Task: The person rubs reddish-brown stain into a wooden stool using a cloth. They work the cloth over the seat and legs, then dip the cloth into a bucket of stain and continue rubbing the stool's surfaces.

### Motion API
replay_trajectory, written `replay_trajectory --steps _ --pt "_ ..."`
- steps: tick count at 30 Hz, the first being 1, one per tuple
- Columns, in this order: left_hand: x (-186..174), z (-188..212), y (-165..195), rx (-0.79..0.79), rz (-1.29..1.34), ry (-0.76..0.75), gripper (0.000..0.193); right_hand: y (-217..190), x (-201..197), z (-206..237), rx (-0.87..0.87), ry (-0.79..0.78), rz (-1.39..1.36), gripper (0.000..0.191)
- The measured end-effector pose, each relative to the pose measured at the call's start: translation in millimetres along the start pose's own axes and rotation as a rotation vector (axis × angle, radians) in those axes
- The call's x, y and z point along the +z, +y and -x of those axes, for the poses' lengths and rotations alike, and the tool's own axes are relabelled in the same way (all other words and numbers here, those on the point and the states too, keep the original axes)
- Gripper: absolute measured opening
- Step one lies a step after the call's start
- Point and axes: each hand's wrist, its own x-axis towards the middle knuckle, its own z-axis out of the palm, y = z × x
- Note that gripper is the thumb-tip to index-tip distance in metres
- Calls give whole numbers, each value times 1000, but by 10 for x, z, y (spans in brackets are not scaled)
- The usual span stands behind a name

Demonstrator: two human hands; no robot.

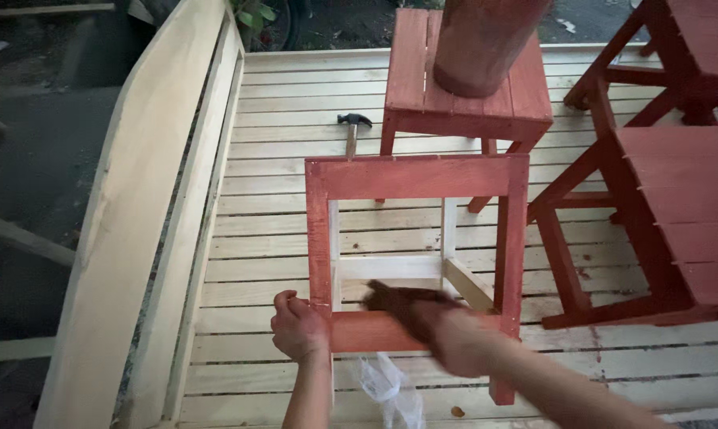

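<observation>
A small wooden stool frame lies on its side on a slatted pale wood platform. Its outer faces are red, its inner rails are bare wood. My left hand grips the frame's near left corner. My right hand is blurred with motion and holds a dark, red-stained brush or rag against the near red rail.
A finished red stool stands behind with a red cylinder on it. More red furniture is at the right. A hammer lies on the slats. Clear plastic lies below the frame. A raised plank edge runs along the left.
</observation>
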Motion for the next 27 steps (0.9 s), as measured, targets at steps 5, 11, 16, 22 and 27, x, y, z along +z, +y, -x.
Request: replay_trajectory --steps 5,11,16,22,27 --pt "32 -2 22 4 -24 62 36 386 -276 190 -24 -35 503 50" --pt "97 -85 11 45 -83 119 35 223 -445 134 216 -198 285 69" --pt "126 -179 78 100 -24 101 34 447 -340 311 89 -210 328 49" --pt "177 -219 222 70 -109 -15 33 637 -14 9 -14 57 296 46" --pt "185 -207 236 26 -53 -30 33 -117 -99 -467 143 -52 17 56"
